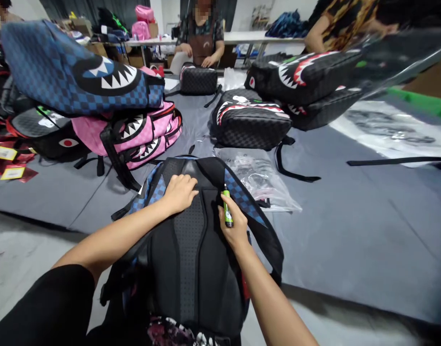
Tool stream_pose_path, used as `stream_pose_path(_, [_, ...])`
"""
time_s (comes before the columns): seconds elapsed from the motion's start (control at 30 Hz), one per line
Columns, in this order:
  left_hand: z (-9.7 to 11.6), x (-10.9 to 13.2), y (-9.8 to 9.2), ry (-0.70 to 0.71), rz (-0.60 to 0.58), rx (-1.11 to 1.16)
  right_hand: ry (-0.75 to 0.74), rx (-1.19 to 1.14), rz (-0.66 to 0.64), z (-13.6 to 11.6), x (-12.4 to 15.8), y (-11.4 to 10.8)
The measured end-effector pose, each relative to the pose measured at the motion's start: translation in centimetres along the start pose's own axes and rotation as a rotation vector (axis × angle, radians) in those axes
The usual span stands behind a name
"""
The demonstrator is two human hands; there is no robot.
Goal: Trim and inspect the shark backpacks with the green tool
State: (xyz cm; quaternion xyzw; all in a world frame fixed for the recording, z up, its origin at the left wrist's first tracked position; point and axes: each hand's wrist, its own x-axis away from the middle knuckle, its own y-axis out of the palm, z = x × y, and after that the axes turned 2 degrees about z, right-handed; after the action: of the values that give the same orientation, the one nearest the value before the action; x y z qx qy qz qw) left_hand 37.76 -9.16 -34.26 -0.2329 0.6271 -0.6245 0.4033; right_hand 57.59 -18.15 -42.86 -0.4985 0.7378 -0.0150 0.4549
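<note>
A blue-and-black checkered backpack (191, 259) lies back-side up in front of me, its padded mesh panel facing up. My left hand (179, 192) rests on the upper left of the panel, fingers curled and pressed on the fabric. My right hand (235, 226) is closed around a small green lighter (226, 209), held upright against the backpack's right shoulder strap.
Stacked shark-mouth backpacks stand on the grey table: blue (72, 72) over pink (141, 134) at left, black ones (252, 120) at centre and right (307, 72). A clear plastic bag (260, 180) lies beside my backpack. Other people work at the far end and the right.
</note>
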Motion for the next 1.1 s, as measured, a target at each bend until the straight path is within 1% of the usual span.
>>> stream_pose_path(0.07, [0.1,0.0,0.2,0.005,-0.026,-0.019,-0.001,-0.012,0.015,-0.1,0.0,-0.2])
stream_pose_path(0.13, [0.1,0.1,-0.1,0.012,-0.054,-0.031,0.006,-0.026,0.032,-0.1,0.0,-0.2])
stream_pose_path(0.23, [0.2,-0.2,-0.6,0.014,-0.083,-0.050,0.068,-0.077,0.044,-0.2,-0.2,0.0])
stream_pose_path(0.3, [0.3,-0.6,-0.8,0.002,-0.086,-0.069,0.121,-0.133,0.047,-0.7,-0.3,-0.1])
stream_pose_path(0.37, [0.3,-1.1,-1.0,0.000,-0.085,-0.083,0.166,-0.182,0.066,-1.9,-0.4,-0.9])
stream_pose_path(0.43, [0.2,-1.2,-1.5,0.015,-0.066,-0.078,0.244,-0.277,0.090,-4.0,-0.5,-2.7])
stream_pose_path(0.5, [-0.3,-0.8,-2.4,0.031,-0.010,-0.047,0.327,-0.404,0.130,-6.4,-0.7,-5.4])
stream_pose_path(0.53, [-0.5,-0.4,-3.0,0.036,0.027,-0.027,0.346,-0.445,0.183,-7.4,-0.7,-7.0])
stream_pose_path(0.57, [-0.7,0.1,-3.7,0.041,0.063,-0.007,0.344,-0.455,0.280,-8.2,-0.6,-8.6])
stream_pose_path(0.63, [-1.0,1.2,-5.3,0.052,0.128,0.012,0.327,-0.382,0.521,-8.8,0.2,-11.5])
stream_pose_path(0.67, [-1.1,1.9,-6.1,0.060,0.159,0.010,0.353,-0.337,0.620,-8.6,1.1,-12.5])
stream_pose_path(0.7, [-1.0,2.5,-7.0,0.069,0.192,0.004,0.413,-0.290,0.673,-8.1,2.4,-13.2])
stream_pose_path(0.73, [-0.9,3.2,-7.8,0.078,0.231,-0.005,0.500,-0.251,0.676,-7.5,4.1,-13.5])
stream_pose_path(0.8, [-0.5,4.5,-9.4,0.092,0.313,-0.028,0.703,-0.205,0.589,-6.4,8.7,-13.0])
stream_pose_path(0.83, [-0.1,5.1,-10.2,0.097,0.348,-0.039,0.757,-0.177,0.530,-6.1,11.2,-12.3])
stream_pose_path(0.9, [1.0,6.2,-11.6,0.113,0.400,-0.052,0.869,-0.284,0.462,-6.5,15.8,-10.2])
stream_pose_path(0.93, [1.7,6.7,-12.3,0.126,0.413,-0.050,0.926,-0.321,0.454,-7.0,17.6,-9.1])
stream_pose_path(0.97, [2.5,7.0,-13.0,0.142,0.419,-0.045,0.966,-0.310,0.453,-7.8,18.8,-8.0])
stream_pose_path(1.03, [4.3,7.6,-14.3,0.177,0.423,-0.038,0.995,-0.249,0.479,-9.5,20.0,-6.4])
stream_pose_path(1.07, [5.2,7.9,-15.0,0.190,0.424,-0.043,0.979,-0.221,0.457,-10.3,20.0,-5.9])
stream_pose_path(1.1, [6.1,8.3,-15.7,0.202,0.425,-0.053,0.953,-0.217,0.402,-11.0,19.9,-5.8])
